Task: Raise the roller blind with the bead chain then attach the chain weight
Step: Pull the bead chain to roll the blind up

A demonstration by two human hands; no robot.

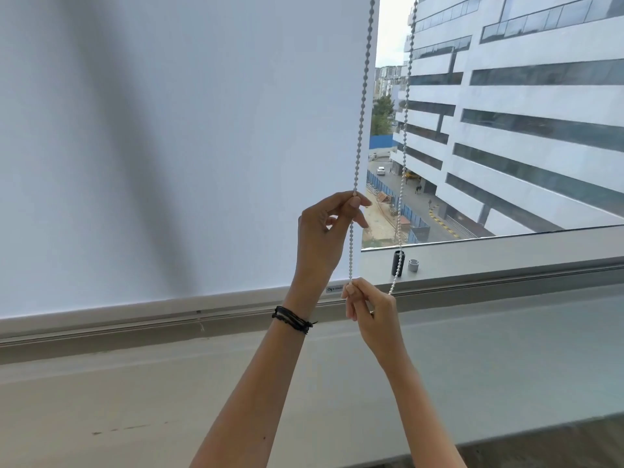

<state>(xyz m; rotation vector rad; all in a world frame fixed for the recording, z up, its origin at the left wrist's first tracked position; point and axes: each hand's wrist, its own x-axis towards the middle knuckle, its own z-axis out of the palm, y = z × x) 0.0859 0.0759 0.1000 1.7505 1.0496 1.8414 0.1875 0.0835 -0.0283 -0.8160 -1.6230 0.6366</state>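
Observation:
The white roller blind (189, 146) hangs down over most of the window, its bottom bar (169, 304) just above the sill. A white bead chain (363, 96) runs down along the blind's right edge, and its other strand (403, 163) hangs further right. My left hand (324, 238) pinches the near strand at mid height. My right hand (368, 307) pinches the same strand lower down, close to the sill. A dark cylindrical chain weight (397, 263) stands on the window frame behind the right strand, with a small grey piece (413, 265) beside it.
A wide grey windowsill (169, 383) stretches across below the blind. The uncovered window (506, 113) at the right shows a white office building and a street below. A black bracelet (292, 319) is on my left wrist.

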